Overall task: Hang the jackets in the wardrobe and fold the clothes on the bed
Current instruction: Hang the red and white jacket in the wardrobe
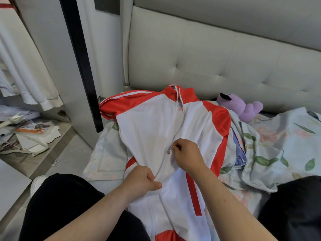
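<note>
Lower centre of frame, left hand (141,180) is clenched on the white-and-red jacket (149,129) below the zipper pull (168,151) that the right hand (186,154) pinches mid-frame, so I'd keep that hem taut and zip straight toward the collar up-frame.

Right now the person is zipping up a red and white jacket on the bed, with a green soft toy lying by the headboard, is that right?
Nearly. The soft toy by the headboard is purple, not green, as the head view shows. The rest holds: the right hand pinches the zipper pull of the red and white jacket on the bed, while the left hand grips the fabric.
</note>
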A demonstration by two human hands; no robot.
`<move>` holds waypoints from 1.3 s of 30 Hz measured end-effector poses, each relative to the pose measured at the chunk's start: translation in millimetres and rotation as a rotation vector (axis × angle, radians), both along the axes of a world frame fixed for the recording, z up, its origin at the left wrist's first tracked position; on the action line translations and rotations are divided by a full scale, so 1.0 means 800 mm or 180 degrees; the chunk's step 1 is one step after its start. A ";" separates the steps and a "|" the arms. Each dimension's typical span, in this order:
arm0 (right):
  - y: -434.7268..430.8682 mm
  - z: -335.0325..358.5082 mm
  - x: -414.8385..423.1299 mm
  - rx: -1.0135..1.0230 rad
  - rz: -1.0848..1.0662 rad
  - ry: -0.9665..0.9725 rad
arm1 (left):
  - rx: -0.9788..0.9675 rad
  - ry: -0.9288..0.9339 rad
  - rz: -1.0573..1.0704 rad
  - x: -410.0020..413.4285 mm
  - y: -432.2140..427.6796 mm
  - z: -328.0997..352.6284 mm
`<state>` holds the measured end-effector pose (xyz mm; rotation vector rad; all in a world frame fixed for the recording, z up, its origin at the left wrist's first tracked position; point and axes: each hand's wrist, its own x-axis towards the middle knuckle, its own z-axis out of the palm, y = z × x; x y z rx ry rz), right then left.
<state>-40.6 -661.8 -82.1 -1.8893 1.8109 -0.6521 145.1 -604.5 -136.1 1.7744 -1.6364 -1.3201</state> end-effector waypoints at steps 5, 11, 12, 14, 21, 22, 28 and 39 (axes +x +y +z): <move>0.011 -0.014 0.000 0.0086 -0.0010 -0.0170 | 0.0111 -0.0354 -0.0356 -0.002 0.003 -0.003; 0.018 -0.008 -0.010 0.0395 0.0132 -0.0811 | -0.0756 -0.0287 -0.0079 -0.030 -0.034 0.041; 0.018 -0.006 -0.012 0.0446 0.0127 -0.0967 | -0.0824 -0.0124 -0.0004 -0.037 -0.046 0.047; 0.019 0.000 -0.016 0.0499 0.0133 -0.1255 | -0.0699 0.0173 -0.0024 -0.047 -0.061 0.054; 0.017 0.003 -0.017 0.0690 0.0082 -0.1499 | -0.0206 0.0943 0.0318 -0.045 -0.070 0.038; 0.016 0.001 -0.016 0.0741 0.0084 -0.1478 | -0.0092 0.1006 0.0406 -0.044 -0.070 0.035; 0.005 -0.010 -0.010 0.0750 0.0094 -0.1056 | 0.0402 0.1379 0.0666 -0.040 -0.062 0.025; -0.042 -0.010 -0.013 0.0177 -0.0196 -0.0535 | 0.0576 0.0436 0.0277 -0.029 -0.037 -0.014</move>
